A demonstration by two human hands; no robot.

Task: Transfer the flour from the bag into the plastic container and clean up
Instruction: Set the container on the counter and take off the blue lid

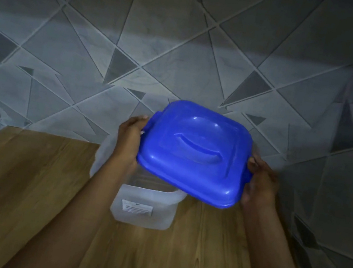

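Translucent white plastic, squarish in section, forms the container that stands upright on the wooden counter, close to the tiled wall behind it; a small printed label faces the camera. Its mouth is open, and what shows of the interior appears empty, though the view inside is partly blocked. No flour bag is visible.

Above the container and shifted toward its right, a glossy blue plastic lid of rounded-square shape, with a moulded recessed grip on top, is held clear of the rim and tilted, its near edge lower. It hangs apart from the rim, probably so the mouth is free for pouring.

Left hand: closed on the lid's left edge, fingers tucked beneath and thumb at the rim, directly above the container's left wall. Right hand: closed on the opposite edge by a side tab, to the right of the container. Both forearms reach forward from the lower frame on either side of the container, wrists nearly straight, giving a symmetrical two-point hold that keeps the wide lid steady.
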